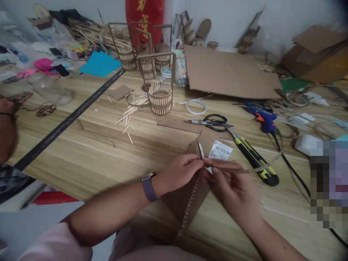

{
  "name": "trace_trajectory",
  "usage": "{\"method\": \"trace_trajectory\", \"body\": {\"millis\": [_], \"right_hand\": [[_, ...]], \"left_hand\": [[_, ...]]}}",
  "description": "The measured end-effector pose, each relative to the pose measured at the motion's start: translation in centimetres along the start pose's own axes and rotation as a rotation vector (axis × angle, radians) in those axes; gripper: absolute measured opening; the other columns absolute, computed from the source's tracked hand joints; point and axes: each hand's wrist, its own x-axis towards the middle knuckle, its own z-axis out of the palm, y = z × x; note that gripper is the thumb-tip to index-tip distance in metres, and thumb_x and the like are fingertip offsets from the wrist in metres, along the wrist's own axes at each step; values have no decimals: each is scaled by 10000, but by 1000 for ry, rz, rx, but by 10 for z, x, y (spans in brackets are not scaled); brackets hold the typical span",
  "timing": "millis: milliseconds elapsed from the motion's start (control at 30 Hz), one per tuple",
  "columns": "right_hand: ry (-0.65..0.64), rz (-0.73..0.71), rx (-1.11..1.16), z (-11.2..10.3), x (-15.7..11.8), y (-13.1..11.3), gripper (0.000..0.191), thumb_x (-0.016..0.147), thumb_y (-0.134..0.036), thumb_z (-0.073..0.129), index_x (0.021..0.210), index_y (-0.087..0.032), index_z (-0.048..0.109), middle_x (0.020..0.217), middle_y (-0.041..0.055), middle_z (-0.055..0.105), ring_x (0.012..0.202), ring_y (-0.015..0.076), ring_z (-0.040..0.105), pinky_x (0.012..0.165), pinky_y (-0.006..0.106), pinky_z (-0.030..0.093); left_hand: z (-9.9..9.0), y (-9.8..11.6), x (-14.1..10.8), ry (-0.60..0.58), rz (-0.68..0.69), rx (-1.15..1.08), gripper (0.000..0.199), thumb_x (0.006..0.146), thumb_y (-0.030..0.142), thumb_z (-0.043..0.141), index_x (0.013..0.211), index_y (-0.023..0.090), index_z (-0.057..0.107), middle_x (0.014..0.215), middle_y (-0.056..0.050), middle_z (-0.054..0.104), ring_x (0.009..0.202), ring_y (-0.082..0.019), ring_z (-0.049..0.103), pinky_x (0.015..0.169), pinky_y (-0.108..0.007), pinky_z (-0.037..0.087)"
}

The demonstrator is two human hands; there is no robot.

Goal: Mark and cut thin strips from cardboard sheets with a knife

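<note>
Brown strip (224, 165) pinched in right hand (240, 188), tip near far end of stick row (187, 208). Left hand (179, 172): fingertips bunched beside tip, hold unclear. Step seems strip-fitting; next move calls for careful alignment.

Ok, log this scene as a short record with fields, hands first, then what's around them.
Left hand: fingertips close to the right hand's; exact grip unclear
Left wrist: watch with purple strap
Right hand: holding a thin brown strip
Under hands: brown cardboard, row of small pale pieces
Tools: yellow-and-black utility knife, scissors, blue glue gun
Beyond: upright slatted basket with tall handle, loose sticks beside it
Left edge: another person's arm
</note>
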Motion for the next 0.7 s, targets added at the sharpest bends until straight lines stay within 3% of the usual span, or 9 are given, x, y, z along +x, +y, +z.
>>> {"method": "trace_trajectory", "body": {"millis": [133, 267, 700], "right_hand": [[6, -103, -9, 0, 4, -4, 136, 978, -236, 645, 1058, -322, 713, 1005, 9, 805, 945, 207, 742, 823, 389, 579], [-8, -94, -19, 1, 5, -5, 149, 977, -225, 641, 1056, -330, 711, 1019, 2, 808, 956, 208, 749, 838, 395, 579], [-15, -106, -62, 1, 4, -10, 105, 977, -252, 648, 1034, -320, 703, 1025, -1, 809, 960, 202, 751, 824, 369, 584]], "left_hand": [[-3, -2, 4, -2, -63, -80, 213, 925, 270, 531, 800, 157, 660, 785, -22, 695, 781, -154, 634, 761, -248, 471], [-4, -2, 4, -48, -62, -109, 179, 888, 207, 525, 793, 155, 667, 772, -16, 698, 759, -144, 627, 768, -248, 469], [-2, 1, 5, -35, -73, -156, 176, 868, 146, 516, 758, 153, 653, 713, -15, 698, 702, -148, 668, 714, -266, 505]]}}
